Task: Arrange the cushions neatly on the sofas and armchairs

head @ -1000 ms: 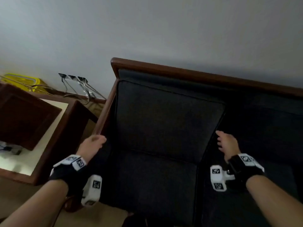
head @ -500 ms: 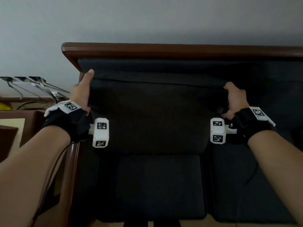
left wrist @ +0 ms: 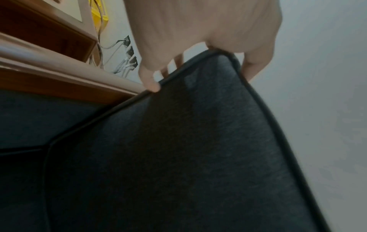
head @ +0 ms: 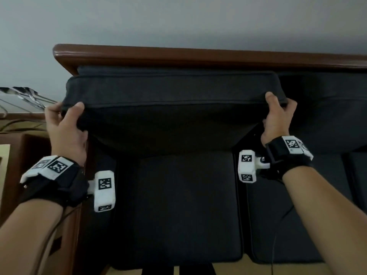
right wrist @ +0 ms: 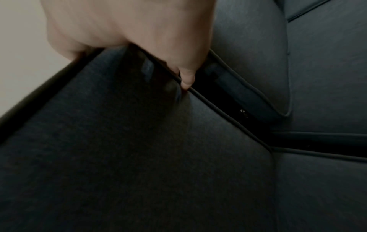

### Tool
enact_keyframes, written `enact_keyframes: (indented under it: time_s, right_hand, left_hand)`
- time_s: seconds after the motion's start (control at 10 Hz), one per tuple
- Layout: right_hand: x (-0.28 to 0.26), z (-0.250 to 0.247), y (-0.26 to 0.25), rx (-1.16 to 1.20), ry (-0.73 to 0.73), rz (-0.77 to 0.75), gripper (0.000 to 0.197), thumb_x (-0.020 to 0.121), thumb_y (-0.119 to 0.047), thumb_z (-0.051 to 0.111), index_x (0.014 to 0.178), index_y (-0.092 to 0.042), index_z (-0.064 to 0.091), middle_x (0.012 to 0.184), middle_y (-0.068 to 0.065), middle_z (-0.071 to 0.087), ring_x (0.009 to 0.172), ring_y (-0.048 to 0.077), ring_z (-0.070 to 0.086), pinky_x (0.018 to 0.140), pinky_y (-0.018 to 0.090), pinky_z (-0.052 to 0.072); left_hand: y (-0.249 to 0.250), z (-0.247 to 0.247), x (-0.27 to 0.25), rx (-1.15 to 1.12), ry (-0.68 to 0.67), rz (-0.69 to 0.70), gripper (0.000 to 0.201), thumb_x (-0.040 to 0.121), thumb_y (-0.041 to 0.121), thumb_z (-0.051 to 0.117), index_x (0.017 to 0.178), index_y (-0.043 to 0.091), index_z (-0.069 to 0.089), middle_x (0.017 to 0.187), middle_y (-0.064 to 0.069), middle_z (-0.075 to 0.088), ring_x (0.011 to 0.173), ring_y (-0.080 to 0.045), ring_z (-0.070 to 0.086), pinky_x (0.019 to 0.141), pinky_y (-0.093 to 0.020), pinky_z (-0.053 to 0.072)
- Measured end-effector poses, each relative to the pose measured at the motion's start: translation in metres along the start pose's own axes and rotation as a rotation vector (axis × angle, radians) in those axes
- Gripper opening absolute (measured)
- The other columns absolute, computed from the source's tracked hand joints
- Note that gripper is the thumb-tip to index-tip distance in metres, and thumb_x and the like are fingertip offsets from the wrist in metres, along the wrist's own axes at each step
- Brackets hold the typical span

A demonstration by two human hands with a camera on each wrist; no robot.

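Note:
A dark grey back cushion (head: 170, 116) (left wrist: 178, 149) (right wrist: 129, 149) of the sofa (head: 198, 58) is lifted and tipped forward off the backrest. My left hand (head: 65, 120) (left wrist: 198, 47) grips its top left corner, thumb in front and fingers behind. At the top right corner my right hand (head: 278, 116) (right wrist: 139, 39) grips it the same way. A dark seat cushion (head: 182, 205) lies below. To the right, a second back cushion (head: 325, 116) (right wrist: 258, 62) leans against the backrest.
The sofa's brown wooden frame runs along a grey wall (head: 178, 20). A wooden side table (head: 12, 155) stands at the left, with cables and plugs (left wrist: 127, 55) and something yellow (left wrist: 99, 15) behind it. A second seat cushion (head: 294, 215) lies at the right.
My hands rose from the cushion's sides to its top corners and closed on them. The cushion's top has come forward off the backrest.

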State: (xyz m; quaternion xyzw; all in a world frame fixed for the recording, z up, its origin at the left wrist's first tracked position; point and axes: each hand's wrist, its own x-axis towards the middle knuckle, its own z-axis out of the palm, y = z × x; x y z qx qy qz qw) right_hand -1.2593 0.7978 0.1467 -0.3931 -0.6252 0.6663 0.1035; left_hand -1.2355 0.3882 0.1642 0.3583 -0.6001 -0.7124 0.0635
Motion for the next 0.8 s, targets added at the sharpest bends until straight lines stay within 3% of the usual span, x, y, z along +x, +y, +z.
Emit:
enact_keyframes:
  time_s: [0.1, 0.2, 0.3, 0.4, 0.5, 0.6, 0.7, 0.8]
  right_hand:
    - [0.003, -0.007, 0.006, 0.015, -0.027, 0.008, 0.036, 0.077, -0.033, 0.071, 0.104, -0.030, 0.047, 0.110, -0.001, 0.063, 0.109, 0.021, 0.065, 0.092, 0.037, 0.051]
    - [0.012, -0.028, 0.010, 0.079, -0.020, 0.037, 0.031, 0.084, -0.025, 0.068, 0.107, -0.027, 0.047, 0.106, -0.005, 0.062, 0.094, 0.011, 0.063, 0.078, 0.032, 0.052]
    - [0.015, -0.045, 0.015, 0.156, 0.023, 0.041, 0.029, 0.087, -0.024, 0.065, 0.106, -0.025, 0.043, 0.107, -0.004, 0.059, 0.094, 0.012, 0.059, 0.074, 0.031, 0.049]
    - [0.009, -0.033, 0.015, 0.157, -0.020, 0.006, 0.025, 0.087, -0.020, 0.066, 0.097, -0.023, 0.043, 0.100, -0.004, 0.061, 0.089, 0.011, 0.062, 0.072, 0.031, 0.052]
    - [0.007, -0.013, 0.010, 0.108, -0.054, -0.077, 0.031, 0.077, -0.026, 0.072, 0.093, -0.026, 0.046, 0.096, -0.003, 0.064, 0.092, 0.015, 0.065, 0.085, 0.037, 0.051]
    - [0.017, -0.019, 0.016, 0.052, -0.076, -0.082, 0.039, 0.070, -0.038, 0.077, 0.097, -0.028, 0.050, 0.108, 0.001, 0.067, 0.108, 0.022, 0.066, 0.102, 0.047, 0.050]
    - [0.024, -0.033, 0.012, -0.249, -0.028, -0.062, 0.089, 0.051, -0.080, 0.073, 0.115, -0.020, 0.057, 0.124, 0.006, 0.065, 0.115, 0.024, 0.062, 0.103, 0.048, 0.049]
    - [0.038, -0.043, 0.018, -0.333, -0.024, -0.033, 0.136, 0.023, -0.097, 0.058, 0.132, -0.016, 0.055, 0.130, 0.005, 0.064, 0.119, 0.026, 0.059, 0.104, 0.045, 0.047]
  left_hand:
    - [0.005, 0.002, 0.003, -0.015, -0.043, -0.078, 0.023, 0.085, 0.026, 0.062, 0.097, 0.036, 0.045, 0.105, 0.011, 0.063, 0.110, -0.020, 0.063, 0.083, -0.043, 0.046]
    - [0.013, 0.017, 0.003, -0.015, -0.110, -0.052, 0.019, 0.084, 0.020, 0.061, 0.088, 0.032, 0.047, 0.098, 0.013, 0.065, 0.116, -0.021, 0.061, 0.090, -0.051, 0.045]
    - [0.014, 0.038, 0.001, -0.004, -0.190, -0.036, 0.021, 0.084, 0.015, 0.062, 0.078, 0.030, 0.050, 0.097, 0.012, 0.068, 0.119, -0.021, 0.062, 0.087, -0.048, 0.049]
    - [0.007, 0.030, 0.010, -0.015, -0.132, -0.068, 0.019, 0.085, 0.014, 0.059, 0.077, 0.026, 0.046, 0.083, 0.014, 0.067, 0.104, -0.018, 0.062, 0.088, -0.048, 0.047]
    - [-0.001, 0.003, 0.018, -0.011, -0.113, -0.113, 0.015, 0.088, 0.020, 0.060, 0.082, 0.027, 0.049, 0.098, 0.008, 0.066, 0.102, -0.021, 0.062, 0.090, -0.049, 0.050]
    - [0.001, 0.001, 0.019, 0.019, -0.150, -0.097, 0.018, 0.088, 0.025, 0.066, 0.082, 0.030, 0.050, 0.100, 0.008, 0.066, 0.109, -0.024, 0.063, 0.089, -0.048, 0.049]
    - [0.007, 0.014, 0.016, 0.112, -0.163, -0.048, 0.023, 0.084, 0.042, 0.070, 0.093, 0.035, 0.050, 0.089, 0.012, 0.063, 0.079, -0.015, 0.060, 0.077, -0.037, 0.044]
    - [-0.004, 0.008, 0.011, 0.313, -0.202, 0.123, 0.052, 0.081, 0.050, 0.071, 0.125, 0.040, 0.045, 0.118, 0.005, 0.063, 0.101, -0.019, 0.065, 0.084, -0.042, 0.054]
